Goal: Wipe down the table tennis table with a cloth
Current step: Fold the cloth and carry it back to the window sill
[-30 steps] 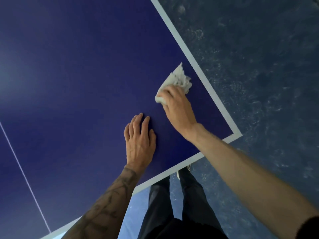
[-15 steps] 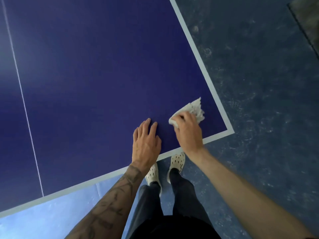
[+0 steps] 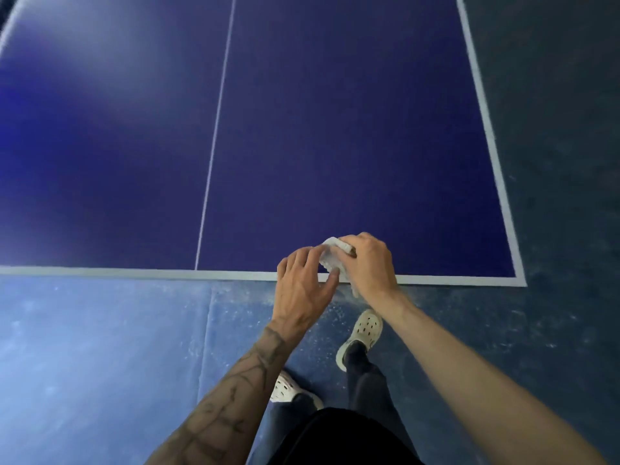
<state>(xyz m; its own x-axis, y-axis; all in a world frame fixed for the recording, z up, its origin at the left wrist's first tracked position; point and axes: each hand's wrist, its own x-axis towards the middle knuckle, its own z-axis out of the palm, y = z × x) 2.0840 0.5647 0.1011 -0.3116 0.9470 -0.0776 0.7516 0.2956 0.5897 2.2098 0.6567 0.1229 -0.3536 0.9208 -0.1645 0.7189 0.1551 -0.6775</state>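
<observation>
The dark blue table tennis table (image 3: 335, 129) fills the upper view, with a white centre line and white edge lines. A small crumpled white cloth (image 3: 330, 258) sits between both hands, just above the table's near edge. My right hand (image 3: 367, 263) grips the cloth from the right, fingers curled over it. From the left, my left hand (image 3: 303, 280) reaches in, its fingertips and thumb pinching the cloth's side. Most of the cloth is hidden by the hands.
The table's near right corner (image 3: 518, 280) lies to the right of my hands. Below the edge is blue floor (image 3: 100, 347) with a seam, and my feet in white perforated shoes (image 3: 362, 333). Darker floor runs along the table's right side.
The view swung so the near edge now runs level. My right hand pulled the cloth back to the near edge. My left hand lifted off the table and took hold of the cloth.
</observation>
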